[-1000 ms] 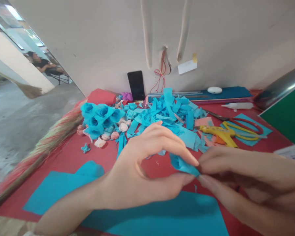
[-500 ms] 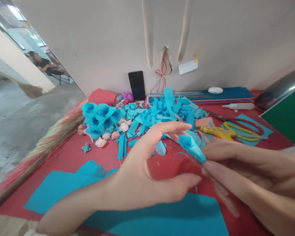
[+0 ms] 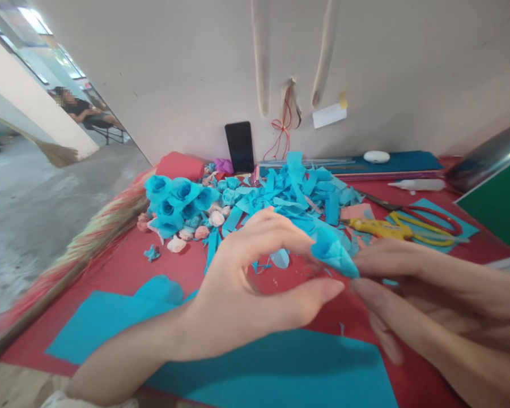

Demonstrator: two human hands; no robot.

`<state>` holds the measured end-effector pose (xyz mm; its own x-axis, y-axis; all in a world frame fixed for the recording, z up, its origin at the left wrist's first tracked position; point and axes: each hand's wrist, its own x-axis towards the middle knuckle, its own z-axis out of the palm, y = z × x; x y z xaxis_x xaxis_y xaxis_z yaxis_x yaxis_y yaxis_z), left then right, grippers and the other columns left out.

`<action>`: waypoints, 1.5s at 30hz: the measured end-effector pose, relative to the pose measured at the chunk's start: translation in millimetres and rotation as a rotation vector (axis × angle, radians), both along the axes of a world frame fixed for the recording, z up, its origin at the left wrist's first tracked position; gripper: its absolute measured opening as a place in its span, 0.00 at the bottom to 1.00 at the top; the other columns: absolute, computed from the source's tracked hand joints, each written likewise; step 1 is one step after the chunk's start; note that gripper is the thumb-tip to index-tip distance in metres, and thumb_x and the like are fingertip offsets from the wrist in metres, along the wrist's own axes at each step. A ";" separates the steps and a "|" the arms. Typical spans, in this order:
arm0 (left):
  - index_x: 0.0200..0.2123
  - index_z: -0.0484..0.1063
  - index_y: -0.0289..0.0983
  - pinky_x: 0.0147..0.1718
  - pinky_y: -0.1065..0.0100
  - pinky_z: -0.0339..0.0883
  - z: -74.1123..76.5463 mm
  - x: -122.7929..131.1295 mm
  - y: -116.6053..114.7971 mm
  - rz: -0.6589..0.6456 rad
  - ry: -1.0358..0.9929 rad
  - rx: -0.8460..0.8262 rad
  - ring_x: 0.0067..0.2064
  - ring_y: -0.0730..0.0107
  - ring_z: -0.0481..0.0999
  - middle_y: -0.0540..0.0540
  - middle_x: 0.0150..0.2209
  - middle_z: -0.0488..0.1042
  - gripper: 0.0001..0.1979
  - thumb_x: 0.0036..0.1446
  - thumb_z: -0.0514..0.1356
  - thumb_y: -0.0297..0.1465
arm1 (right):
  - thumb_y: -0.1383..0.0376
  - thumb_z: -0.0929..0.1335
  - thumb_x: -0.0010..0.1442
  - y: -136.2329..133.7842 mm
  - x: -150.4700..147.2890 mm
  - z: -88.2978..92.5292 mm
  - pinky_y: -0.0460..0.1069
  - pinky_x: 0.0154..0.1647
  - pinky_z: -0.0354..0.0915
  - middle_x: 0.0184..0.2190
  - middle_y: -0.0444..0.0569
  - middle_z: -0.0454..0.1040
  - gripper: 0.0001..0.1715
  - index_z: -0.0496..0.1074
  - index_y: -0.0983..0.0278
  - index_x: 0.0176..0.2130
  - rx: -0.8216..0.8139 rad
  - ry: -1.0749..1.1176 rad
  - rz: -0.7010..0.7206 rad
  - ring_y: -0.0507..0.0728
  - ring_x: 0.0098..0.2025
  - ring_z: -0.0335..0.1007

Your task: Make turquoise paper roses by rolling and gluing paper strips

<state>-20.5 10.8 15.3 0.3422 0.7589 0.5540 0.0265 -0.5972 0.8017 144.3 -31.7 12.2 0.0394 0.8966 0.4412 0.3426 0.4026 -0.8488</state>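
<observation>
Between the thumb and fingertips of my right hand [image 3: 425, 306], a small blue paper flower [image 3: 334, 254] is pinched by its narrow base, its rolled opening tilted toward the upper left. My left hand [image 3: 255, 272] curves around the flower's left side with thumb and fingers apart. Its index fingertip reaches the flower's edge, partly hidden behind it; whether it presses there I cannot tell. Beneath both hands lies a large blue paper sheet [image 3: 280, 368] on the red tabletop [image 3: 123, 266].
Finished blue paper flowers [image 3: 178, 198] stand beside a heap of blue paper scraps [image 3: 289, 181]. Yellow-handled pliers [image 3: 378, 228] and red-handled scissors [image 3: 437, 218] lie at the right. A phone [image 3: 239, 146] leans on the wall. Far left, a person [image 3: 83, 110] sits.
My left fingers have come down and closer to the flower, their tips now at its edge. The flower's opening looks wider. My right hand keeps its pinch.
</observation>
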 end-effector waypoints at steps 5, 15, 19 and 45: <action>0.23 0.69 0.38 0.32 0.65 0.63 2.3 0.4 0.6 0.020 -0.022 -0.007 0.29 0.71 0.67 0.52 0.22 0.71 0.07 0.44 0.65 0.24 | 0.61 0.68 0.54 -1.0 -5.0 0.7 0.41 0.21 0.70 0.23 0.34 0.72 0.05 0.72 0.46 0.30 -0.013 -0.018 -0.065 0.50 0.17 0.66; 0.21 0.70 0.37 0.39 0.61 0.61 3.5 1.1 2.2 0.017 -0.011 -0.024 0.28 0.73 0.67 0.52 0.21 0.71 0.07 0.46 0.64 0.24 | 0.64 0.69 0.54 -4.2 -4.4 1.8 0.43 0.20 0.66 0.26 0.34 0.70 0.10 0.72 0.45 0.32 -0.048 0.000 -0.040 0.50 0.20 0.64; 0.21 0.70 0.37 0.39 0.61 0.61 3.7 0.1 2.0 0.039 0.013 -0.020 0.28 0.73 0.67 0.52 0.21 0.70 0.07 0.47 0.63 0.23 | 0.70 0.70 0.51 -5.4 -8.6 5.1 0.44 0.20 0.64 0.24 0.36 0.70 0.13 0.74 0.49 0.31 -0.038 0.065 -0.041 0.50 0.19 0.62; 0.23 0.72 0.37 0.45 0.60 0.60 7.9 -2.3 -0.3 0.034 0.018 0.019 0.27 0.74 0.68 0.52 0.23 0.74 0.06 0.49 0.62 0.23 | 0.47 0.71 0.42 13.5 2.1 -4.3 0.47 0.05 0.57 0.11 0.42 0.61 0.20 0.71 0.60 0.26 -0.326 0.274 -0.261 0.54 0.10 0.57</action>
